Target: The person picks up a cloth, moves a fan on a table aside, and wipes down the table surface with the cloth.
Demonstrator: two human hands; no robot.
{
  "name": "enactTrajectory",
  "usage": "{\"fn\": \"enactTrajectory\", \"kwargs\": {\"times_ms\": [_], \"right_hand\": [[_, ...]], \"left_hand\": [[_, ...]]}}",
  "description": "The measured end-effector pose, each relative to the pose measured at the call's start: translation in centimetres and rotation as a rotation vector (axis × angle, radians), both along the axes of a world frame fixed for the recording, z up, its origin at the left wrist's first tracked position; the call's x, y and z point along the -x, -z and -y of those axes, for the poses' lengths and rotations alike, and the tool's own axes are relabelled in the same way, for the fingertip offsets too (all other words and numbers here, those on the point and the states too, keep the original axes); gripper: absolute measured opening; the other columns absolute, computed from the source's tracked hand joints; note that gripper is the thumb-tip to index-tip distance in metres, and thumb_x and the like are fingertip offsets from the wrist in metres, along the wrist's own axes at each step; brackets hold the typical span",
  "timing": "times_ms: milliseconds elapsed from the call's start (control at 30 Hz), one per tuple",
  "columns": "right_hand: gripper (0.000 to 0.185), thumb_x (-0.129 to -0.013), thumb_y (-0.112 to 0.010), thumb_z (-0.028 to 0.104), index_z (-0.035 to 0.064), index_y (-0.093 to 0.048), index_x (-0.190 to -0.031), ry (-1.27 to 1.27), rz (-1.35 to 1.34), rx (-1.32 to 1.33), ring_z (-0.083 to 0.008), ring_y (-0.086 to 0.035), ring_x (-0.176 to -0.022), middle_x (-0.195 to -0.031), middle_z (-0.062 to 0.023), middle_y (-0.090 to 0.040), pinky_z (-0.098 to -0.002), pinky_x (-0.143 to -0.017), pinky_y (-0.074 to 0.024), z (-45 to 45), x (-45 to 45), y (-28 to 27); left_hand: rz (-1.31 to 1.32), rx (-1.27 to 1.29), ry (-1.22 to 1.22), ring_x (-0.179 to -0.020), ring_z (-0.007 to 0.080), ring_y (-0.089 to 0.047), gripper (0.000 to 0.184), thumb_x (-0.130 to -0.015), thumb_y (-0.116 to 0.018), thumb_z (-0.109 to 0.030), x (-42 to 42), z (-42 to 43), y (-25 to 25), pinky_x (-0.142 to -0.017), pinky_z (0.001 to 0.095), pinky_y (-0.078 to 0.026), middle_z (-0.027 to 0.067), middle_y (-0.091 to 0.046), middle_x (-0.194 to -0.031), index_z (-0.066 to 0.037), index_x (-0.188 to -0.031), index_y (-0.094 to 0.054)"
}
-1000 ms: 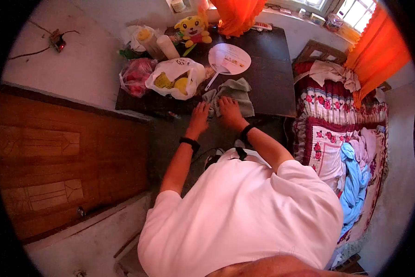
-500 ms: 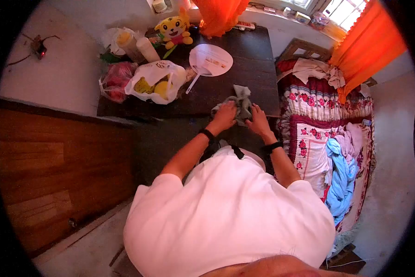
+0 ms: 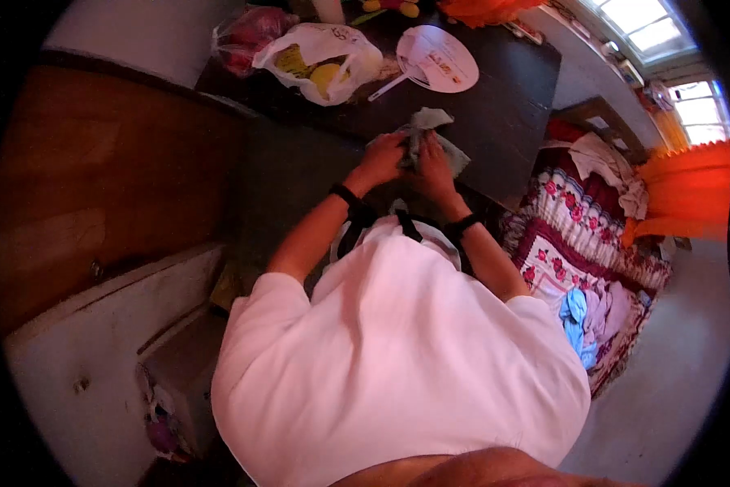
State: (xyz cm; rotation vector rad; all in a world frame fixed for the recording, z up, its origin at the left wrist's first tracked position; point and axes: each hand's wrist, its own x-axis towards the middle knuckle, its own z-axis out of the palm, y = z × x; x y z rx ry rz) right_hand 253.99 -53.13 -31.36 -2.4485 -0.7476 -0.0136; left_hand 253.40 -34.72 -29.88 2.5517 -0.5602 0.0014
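Observation:
A crumpled grey-green cloth [image 3: 431, 119] lies at the front edge of the dark table [image 3: 503, 122]. My left hand [image 3: 381, 158] is closed on the left side of the cloth, its fingers curled. My right hand [image 3: 436, 169] rests on the cloth's near right part, with its fingers stretched forward. Part of the cloth shows beyond and to the right of my hands. Behind it lies a round white fan [image 3: 440, 58], its handle pointing toward the front left.
A white plastic bag [image 3: 332, 40] with yellow things and a bag with red contents [image 3: 251, 36] sit on the table's left part. The bed [image 3: 572, 203] stands at right, with clothes on it. A brown door [image 3: 121, 178] is at left.
The spread cloth has been bunched up, and both hands have shifted over it. My left hand has closed on it. The view has turned, bringing the table higher in the picture.

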Motion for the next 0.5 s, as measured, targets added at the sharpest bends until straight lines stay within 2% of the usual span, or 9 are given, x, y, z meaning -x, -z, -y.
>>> {"fn": "enactTrajectory", "kwargs": {"times_ms": [33,67,167,233,267,333,367,433,500], "right_hand": [[0.082,-0.077,-0.074,0.023,-0.0022,-0.033,-0.144,-0.064,0.046,-0.084,-0.0434,-0.035,-0.136,-0.147,-0.0272,-0.035,-0.0522,-0.112,-0.0295,-1.6,-0.1,0.1],[0.082,-0.077,-0.074,0.023,-0.0022,-0.033,-0.144,-0.074,0.032,-0.1,-0.0434,-0.035,-0.136,-0.147,-0.0272,-0.035,-0.0522,-0.112,-0.0295,-3.2,-0.2,0.2],[0.084,-0.073,-0.074,0.016,0.0023,-0.034,-0.146,-0.138,0.004,-0.003,-0.0401,-0.033,-0.139,-0.15,-0.0227,-0.036,-0.0491,-0.115,-0.0278,-7.3,-1.4,0.5],[0.081,-0.074,-0.072,0.014,0.0063,-0.036,-0.146,-0.191,0.025,0.117,-0.0388,-0.034,-0.139,-0.15,-0.0191,-0.038,-0.0497,-0.115,-0.0282,-8.7,-1.9,0.5],[0.081,-0.074,-0.072,0.014,0.0063,-0.036,-0.146,-0.188,0.024,0.115,-0.0388,-0.034,-0.139,-0.15,-0.0191,-0.038,-0.0497,-0.115,-0.0282,-8.6,-2.0,0.4],[0.074,-0.08,-0.067,0.01,0.0081,-0.036,-0.147,-0.241,-0.019,0.019,-0.0381,-0.035,-0.139,-0.148,-0.0198,-0.04,-0.0511,-0.114,-0.0283,-8.1,-2.0,0.3],[0.074,-0.08,-0.067,0.01,0.0081,-0.036,-0.147,-0.239,-0.022,0.021,-0.0381,-0.035,-0.139,-0.148,-0.0198,-0.04,-0.0511,-0.114,-0.0283,-7.3,-1.8,-0.3],[0.071,-0.079,-0.065,0.005,0.0071,-0.039,-0.145,-0.252,-0.21,-0.115,-0.0381,-0.036,-0.138,-0.148,-0.0197,-0.04,-0.0477,-0.114,-0.0307,-4.8,-1.1,-1.9],[0.069,-0.078,-0.064,0.003,0.0053,-0.041,-0.143,-0.242,-0.151,-0.095,-0.038,-0.036,-0.138,-0.148,-0.0195,-0.04,-0.0466,-0.114,-0.0315,-2.5,-0.3,-0.5]], "left_hand": [[-0.15,-0.076,-0.117,-0.118,0.0394,-0.053,0.049,-0.065,-0.078,-0.021,0.4,-1.0,-1.0,-0.096,0.045,-0.047,0.0209,-0.054,-0.131,-0.003,-0.108,-0.063],[-0.164,-0.092,-0.128,-0.118,0.0394,-0.053,0.049,-0.065,-0.078,-0.021,0.7,-2.4,-0.5,-0.096,0.045,-0.047,0.0209,-0.054,-0.131,-0.003,-0.108,-0.063],[-0.039,-0.137,-0.259,-0.115,0.0398,-0.053,0.047,-0.067,-0.076,-0.015,0.8,-6.8,1.8,-0.092,0.0469,-0.048,0.0209,-0.055,-0.128,-0.001,-0.11,-0.062],[0.064,0.182,-0.258,-0.114,0.0404,-0.054,0.048,-0.069,-0.075,-0.011,0.8,-8.9,1.9,-0.092,0.0475,-0.048,0.0213,-0.054,-0.128,0.001,-0.114,-0.061],[0.063,0.179,-0.256,-0.114,0.0404,-0.054,0.048,-0.069,-0.075,-0.011,1.1,-9.3,1.3,-0.092,0.0475,-0.048,0.0213,-0.054,-0.128,0.001,-0.114,-0.061],[0.097,-0.025,-0.364,-0.114,0.0408,-0.055,0.049,-0.072,-0.071,-0.007,1.8,-9.4,-0.4,-0.092,0.0463,-0.049,0.0215,-0.056,-0.126,0.002,-0.118,-0.06],[0.094,-0.024,-0.362,-0.114,0.0408,-0.055,0.049,-0.072,-0.071,-0.007,1.5,-8.8,-1.4,-0.092,0.0463,-0.049,0.0215,-0.056,-0.126,0.002,-0.118,-0.06],[-0.196,-0.229,-0.411,-0.117,0.04,-0.054,0.046,-0.072,-0.067,-0.003,0.7,-6.9,-2.6,-0.095,0.0446,-0.048,0.0208,-0.058,-0.126,0.004,-0.116,-0.061],[-0.109,-0.187,-0.306,-0.117,0.0407,-0.054,0.043,-0.073,-0.066,-0.001,0.3,-4.5,-1.0,-0.096,0.0467,-0.047,0.0232,-0.057,-0.125,0.004,-0.115,-0.061]]}}
